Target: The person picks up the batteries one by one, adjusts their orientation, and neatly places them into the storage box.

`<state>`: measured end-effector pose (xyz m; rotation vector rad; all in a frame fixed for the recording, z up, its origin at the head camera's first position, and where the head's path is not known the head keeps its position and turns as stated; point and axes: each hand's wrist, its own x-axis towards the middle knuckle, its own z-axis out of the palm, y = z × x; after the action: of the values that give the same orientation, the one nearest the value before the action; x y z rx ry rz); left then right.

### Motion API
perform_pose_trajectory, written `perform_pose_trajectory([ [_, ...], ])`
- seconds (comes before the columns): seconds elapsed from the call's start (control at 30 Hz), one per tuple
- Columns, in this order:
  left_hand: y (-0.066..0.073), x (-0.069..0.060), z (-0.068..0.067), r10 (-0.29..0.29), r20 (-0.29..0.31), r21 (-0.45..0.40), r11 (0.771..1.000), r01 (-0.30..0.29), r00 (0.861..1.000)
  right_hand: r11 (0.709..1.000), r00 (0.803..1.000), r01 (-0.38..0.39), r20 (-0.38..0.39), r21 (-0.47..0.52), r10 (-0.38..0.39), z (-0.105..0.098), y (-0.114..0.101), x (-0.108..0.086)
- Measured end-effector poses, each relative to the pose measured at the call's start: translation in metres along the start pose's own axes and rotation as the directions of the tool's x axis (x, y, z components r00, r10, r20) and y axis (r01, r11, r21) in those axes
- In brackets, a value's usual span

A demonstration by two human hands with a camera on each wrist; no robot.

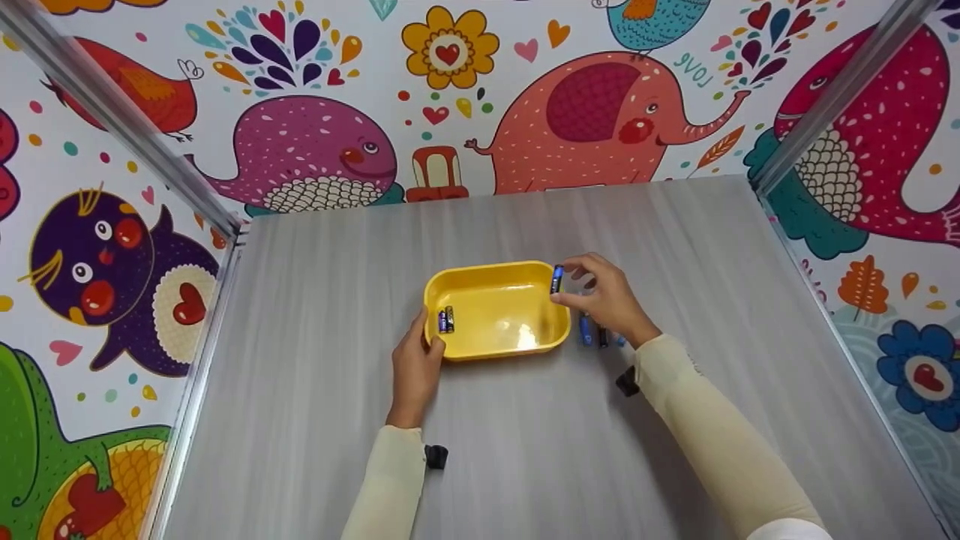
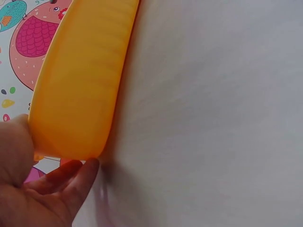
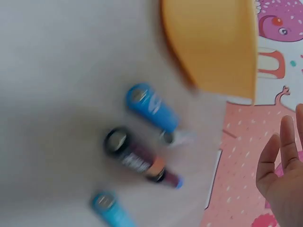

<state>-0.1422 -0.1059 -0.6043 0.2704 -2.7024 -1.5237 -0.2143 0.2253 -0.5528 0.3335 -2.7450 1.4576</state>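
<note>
A yellow plastic tray [image 1: 495,304] lies on the table, with two small batteries [image 1: 446,320] side by side near its left end. My left hand [image 1: 415,371] grips that end, thumb at the rim; in the left wrist view its fingertips touch the tray's lower edge. Over the tray's right rim, my right hand [image 1: 609,296] pinches a blue and black battery [image 1: 556,279] held nearly upright between thumb and fingers. Below this hand, several batteries lie on the table: a blue one [image 3: 150,106], a black and orange one [image 3: 137,153] and a light blue one [image 3: 112,210], all blurred.
The grey wood-grain table [image 1: 315,300] is bordered by walls with cartoon animals [image 1: 585,127]. Metal posts [image 1: 832,97] stand at the back corners. A black wrist device [image 1: 436,457] sits by the left sleeve, another [image 1: 628,382] by the right.
</note>
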Motion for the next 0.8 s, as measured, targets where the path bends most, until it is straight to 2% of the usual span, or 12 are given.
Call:
perform_pose_trajectory([
  [0.33,-0.002,0.000,0.001,0.036,-0.020,0.005,0.999,-0.036,0.999,0.998,0.999,0.027,0.044,0.048,-0.029,0.029,-0.029,0.010],
  [0.8,-0.001,0.001,0.001,0.013,-0.006,0.026,1.000,-0.012,1.000,0.998,0.992,0.022,0.121,0.054,-0.029,0.074,-0.040,0.022],
])
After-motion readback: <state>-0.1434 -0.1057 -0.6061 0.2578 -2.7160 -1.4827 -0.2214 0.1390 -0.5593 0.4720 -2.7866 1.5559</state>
